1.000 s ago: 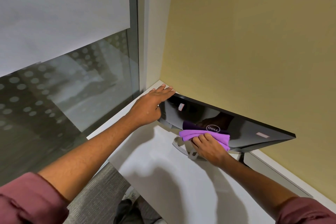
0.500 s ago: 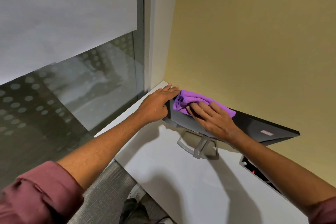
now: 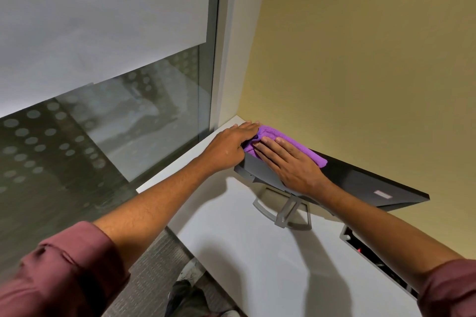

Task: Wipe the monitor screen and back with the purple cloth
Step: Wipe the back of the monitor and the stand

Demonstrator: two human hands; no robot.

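A black monitor (image 3: 360,183) stands on a grey stand (image 3: 286,213) near the desk's far corner, its back facing me. The purple cloth (image 3: 296,148) lies bunched over the monitor's upper left corner. My right hand (image 3: 288,162) presses flat on the cloth with straight fingers, against the monitor's back. My left hand (image 3: 231,147) rests on the monitor's left end, fingers stretched along its top edge and touching the cloth. The screen side is hidden.
The white desk (image 3: 244,252) fits into a corner between a glass panel (image 3: 103,123) on the left and a yellow wall (image 3: 373,59) behind. An open cable slot (image 3: 365,249) sits at the desk's right rear. Shoes and grey carpet (image 3: 154,278) show below.
My right hand carried the cloth from the lower middle of the monitor's back up to its upper left corner and now lies flatter on it. My left hand kept its place.
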